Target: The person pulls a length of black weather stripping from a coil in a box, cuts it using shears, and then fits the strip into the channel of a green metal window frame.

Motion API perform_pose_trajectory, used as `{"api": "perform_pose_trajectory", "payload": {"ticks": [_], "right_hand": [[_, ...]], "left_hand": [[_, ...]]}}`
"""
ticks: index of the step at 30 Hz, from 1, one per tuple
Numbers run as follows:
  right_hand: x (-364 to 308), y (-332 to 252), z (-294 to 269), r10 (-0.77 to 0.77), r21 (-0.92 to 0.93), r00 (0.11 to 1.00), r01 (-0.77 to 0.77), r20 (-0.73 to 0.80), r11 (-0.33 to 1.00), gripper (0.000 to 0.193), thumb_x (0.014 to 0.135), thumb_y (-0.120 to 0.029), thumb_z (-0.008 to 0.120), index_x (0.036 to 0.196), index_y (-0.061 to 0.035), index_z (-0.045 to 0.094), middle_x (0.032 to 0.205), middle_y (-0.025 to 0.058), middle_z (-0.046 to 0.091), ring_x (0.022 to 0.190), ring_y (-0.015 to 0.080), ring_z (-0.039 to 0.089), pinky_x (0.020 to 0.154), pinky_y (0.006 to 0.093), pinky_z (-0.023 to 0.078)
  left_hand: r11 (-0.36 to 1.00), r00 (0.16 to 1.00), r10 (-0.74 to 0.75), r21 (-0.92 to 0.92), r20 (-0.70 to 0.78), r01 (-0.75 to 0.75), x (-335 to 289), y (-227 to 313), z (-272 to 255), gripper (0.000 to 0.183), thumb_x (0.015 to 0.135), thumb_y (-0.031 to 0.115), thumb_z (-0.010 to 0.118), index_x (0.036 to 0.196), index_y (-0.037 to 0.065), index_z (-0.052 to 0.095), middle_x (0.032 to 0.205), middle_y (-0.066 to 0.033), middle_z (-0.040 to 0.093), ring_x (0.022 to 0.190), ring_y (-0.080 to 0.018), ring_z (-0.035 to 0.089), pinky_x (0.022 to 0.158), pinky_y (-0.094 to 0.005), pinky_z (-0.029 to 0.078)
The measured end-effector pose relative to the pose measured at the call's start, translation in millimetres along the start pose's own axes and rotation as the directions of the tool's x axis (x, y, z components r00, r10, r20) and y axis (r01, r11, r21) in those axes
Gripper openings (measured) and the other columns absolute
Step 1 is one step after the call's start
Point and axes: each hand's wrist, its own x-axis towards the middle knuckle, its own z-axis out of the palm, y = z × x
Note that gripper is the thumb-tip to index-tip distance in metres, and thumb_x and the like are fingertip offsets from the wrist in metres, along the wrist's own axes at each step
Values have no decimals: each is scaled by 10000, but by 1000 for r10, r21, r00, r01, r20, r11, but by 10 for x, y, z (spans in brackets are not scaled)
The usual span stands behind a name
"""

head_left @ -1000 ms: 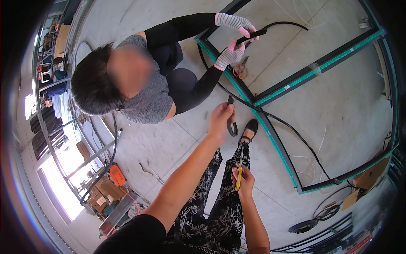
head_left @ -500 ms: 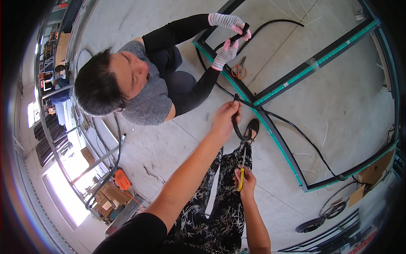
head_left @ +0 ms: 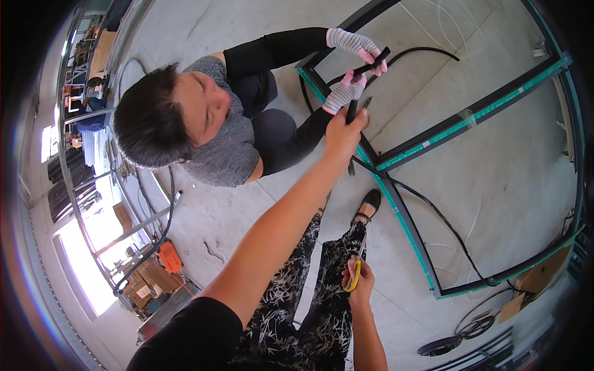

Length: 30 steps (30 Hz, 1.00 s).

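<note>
My left hand (head_left: 342,137) reaches forward and is closed around a black rubber strip (head_left: 352,112). One end sticks up above my fingers and a short length hangs below the hand. Lower down, in front of my patterned trousers, my right hand (head_left: 364,283) grips yellow-handled scissors (head_left: 354,281), their blades pointing away from me. Just beyond my left hand, a co-worker in a striped glove (head_left: 344,94) holds another black strip (head_left: 376,60) with both hands. Behind my left hand the blade tips of a second pair of scissors (head_left: 367,102) show; their handles are hidden.
A large black frame with green edging (head_left: 405,226) lies on the concrete floor at the right. A long black strip (head_left: 433,205) runs across it. Coiled black strip (head_left: 440,346) lies at the lower right. An orange box (head_left: 169,256) and cartons (head_left: 162,279) stand at left.
My left hand has moved forward with its strip, close to the co-worker's gloves, and now covers most of the scissors on the floor. My right hand still holds its scissors low.
</note>
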Motion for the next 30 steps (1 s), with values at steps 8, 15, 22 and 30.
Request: {"api": "perform_pose_trajectory", "payload": {"ticks": [8, 15, 22, 30], "right_hand": [[148, -158, -4, 37, 20, 999, -36, -35, 999, 328, 861, -271, 699, 1091, -49, 626, 651, 34, 579, 455, 96, 488, 410, 236, 389], [253, -346, -70, 60, -23, 998, -60, -35, 998, 354, 855, -281, 707, 1103, -46, 617, 660, 19, 580, 465, 84, 498, 410, 222, 400], [344, -480, -89, 68, -52, 997, -71, -44, 996, 364, 858, -282, 701, 1107, -32, 608, 664, 34, 591, 469, 97, 506, 410, 230, 396], [370, -457, -49, 92, -16, 996, -92, -19, 996, 382, 850, -270, 713, 1128, -29, 609, 660, 22, 582, 475, 84, 507, 412, 216, 403]], "left_hand": [[856, 924, 367, 348, 112, -382, 957, 88, 308, 525, 914, 168, 556, 1412, 148, 392, 720, 7, 497, 586, -72, 455, 540, -223, 383], [824, 904, 366, 375, 220, -424, 1412, 218, 390, 441, 901, 159, 549, 1335, 127, 481, 736, 6, 518, 631, -78, 477, 592, -236, 397], [990, 956, 105, 58, 273, -126, 1431, 353, 326, 363, 888, 152, 556, 1246, 98, 543, 700, 27, 457, 546, -36, 360, 492, -197, 285], [989, 952, 10, -143, 304, 35, 1318, 335, 423, 353, 896, 137, 533, 1247, 102, 526, 679, 32, 441, 498, -30, 320, 463, -197, 242]]}}
